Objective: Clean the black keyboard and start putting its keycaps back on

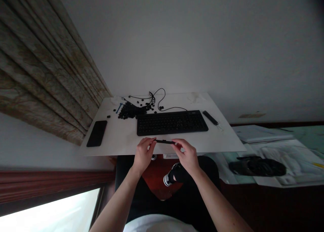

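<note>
A long, thin black space bar keycap [164,142] is held level between my two hands, just above the near edge of the table. My left hand [143,153] pinches one end with thumb and fingers. The other end is pinched by my right hand [186,154]. Directly beyond them lies a black keyboard [172,122], its keycaps apparently off, though the dim light blurs the detail. Behind the keyboard's left end, loose black keycaps [130,110] are heaped, with several scattered around.
On the white table [121,142] lie a black phone [97,133] at left, a small blue tool [118,108] by the heap, a dark handled tool [210,117] at right and a looped cable [152,98]. A black bag-like object [257,166] rests on a lower surface at right.
</note>
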The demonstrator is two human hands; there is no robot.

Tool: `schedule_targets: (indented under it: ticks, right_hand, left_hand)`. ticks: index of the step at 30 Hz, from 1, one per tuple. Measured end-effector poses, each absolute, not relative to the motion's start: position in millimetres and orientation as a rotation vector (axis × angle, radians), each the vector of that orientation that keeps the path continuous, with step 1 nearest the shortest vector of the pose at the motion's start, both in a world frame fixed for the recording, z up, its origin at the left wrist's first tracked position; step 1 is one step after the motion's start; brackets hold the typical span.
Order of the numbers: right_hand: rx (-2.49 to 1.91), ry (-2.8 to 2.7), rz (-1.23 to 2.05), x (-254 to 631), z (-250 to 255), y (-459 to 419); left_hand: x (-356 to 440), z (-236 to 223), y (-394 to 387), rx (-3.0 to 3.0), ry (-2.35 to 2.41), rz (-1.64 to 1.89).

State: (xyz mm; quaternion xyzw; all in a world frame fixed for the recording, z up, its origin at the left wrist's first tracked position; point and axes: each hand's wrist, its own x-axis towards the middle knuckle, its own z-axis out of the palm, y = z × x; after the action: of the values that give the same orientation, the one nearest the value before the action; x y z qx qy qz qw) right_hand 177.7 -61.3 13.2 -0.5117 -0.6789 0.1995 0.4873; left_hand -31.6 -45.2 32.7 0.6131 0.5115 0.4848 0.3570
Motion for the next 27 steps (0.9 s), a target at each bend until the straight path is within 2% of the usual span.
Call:
schedule_targets:
  ticks: [7, 15, 27]
  right_hand:
    - [-1.343, -1.717, 0.529, 174.9, -24.7, -28.6]
    - [-1.354, -1.911, 0.359, 172.8, -25.8, 19.9]
    - [-1.440, -2.089, 0.167, 170.0, -30.0, 24.8]
  left_hand:
    - [-25.9, -0.9, -16.1, 1.471, 1.449, 1.239]
    - [-36.5, -13.4, 27.1, 1.633, 1.338, 1.211]
    - [-41.6, -25.8, 34.5, 1.881, 1.503, 1.117]
